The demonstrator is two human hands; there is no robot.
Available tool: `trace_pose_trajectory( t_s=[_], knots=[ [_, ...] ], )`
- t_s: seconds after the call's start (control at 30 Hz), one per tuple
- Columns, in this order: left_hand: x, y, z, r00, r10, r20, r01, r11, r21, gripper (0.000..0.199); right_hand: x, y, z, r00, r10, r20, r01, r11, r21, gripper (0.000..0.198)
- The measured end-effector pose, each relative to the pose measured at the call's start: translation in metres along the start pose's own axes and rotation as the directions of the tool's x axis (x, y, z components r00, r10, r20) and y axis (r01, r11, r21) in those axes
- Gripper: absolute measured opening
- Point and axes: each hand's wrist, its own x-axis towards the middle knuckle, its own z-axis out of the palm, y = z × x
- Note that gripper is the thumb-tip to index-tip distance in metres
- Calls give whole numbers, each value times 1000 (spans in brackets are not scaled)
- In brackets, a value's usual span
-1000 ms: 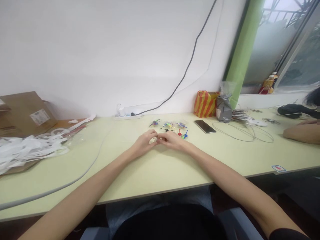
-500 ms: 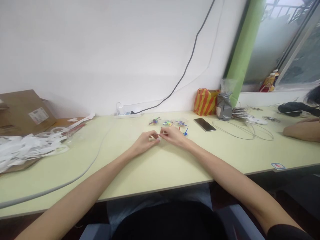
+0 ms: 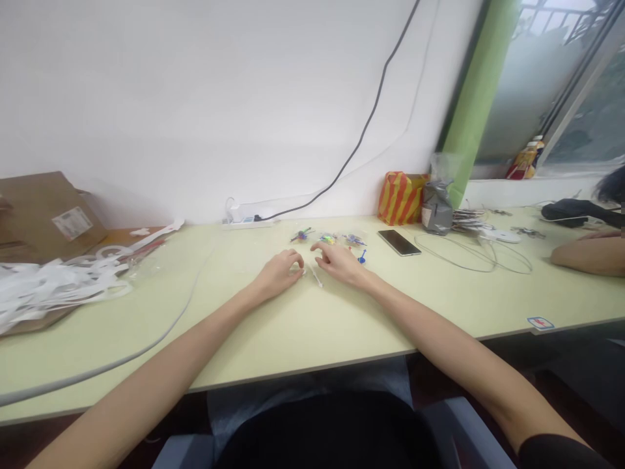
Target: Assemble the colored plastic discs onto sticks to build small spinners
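My left hand [image 3: 279, 273] is low over the table, its fingers curled and the thumb close to the fingertips. A small white piece [image 3: 303, 271] shows at those fingertips; its kind is too small to make out. My right hand [image 3: 339, 263] is opposite, index finger stretched out and thumb apart, with nothing seen in it. Between the hands lies a thin white stick with a wider end [image 3: 317, 278]. Just beyond are several small clear bags of coloured plastic parts [image 3: 327, 240]. A blue plastic piece [image 3: 362, 256] stands beside my right hand.
A phone [image 3: 399, 242] lies to the right, before a striped bag [image 3: 402, 198] and a grey pouch [image 3: 437, 207]. White strips [image 3: 63, 286] and a cardboard box [image 3: 49, 208] are at left. A power strip [image 3: 247, 221] sits by the wall. Another person's arm [image 3: 586, 256] rests far right.
My hands were together with fingertips meeting on a thin piece; now they are apart. The white stick lies on the table between them, and my right fingers have opened.
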Motion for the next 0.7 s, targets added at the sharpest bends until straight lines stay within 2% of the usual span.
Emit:
trace_pose_trajectory(
  t_s=[0.17, 0.27, 0.4, 0.53, 0.7],
  knots=[
    [1, -1, -1, 999, 32, 0, -32, 999, -1, 15, -1, 0, 1, 992, -79, 94, 79, 997, 4, 22],
    [0, 1, -3, 1000, 7, 22, -7, 1000, 4, 16, -1, 2, 6, 981, -116, 156, 115, 993, 17, 22],
    [-1, 4, -5, 996, -60, 59, 60, 998, 1, 18, 1, 6, 12, 970, -155, 186, 155, 988, 17, 27],
    [-1, 5, -5, 995, -67, 78, 66, 998, 9, 21, 3, 11, 13, 960, -176, 219, 180, 984, 1, 25],
    [-1, 6, -6, 992, -73, 100, 72, 997, 17, 23, 2, 10, 11, 950, -217, 227, 205, 976, 73, 23]
  ],
)
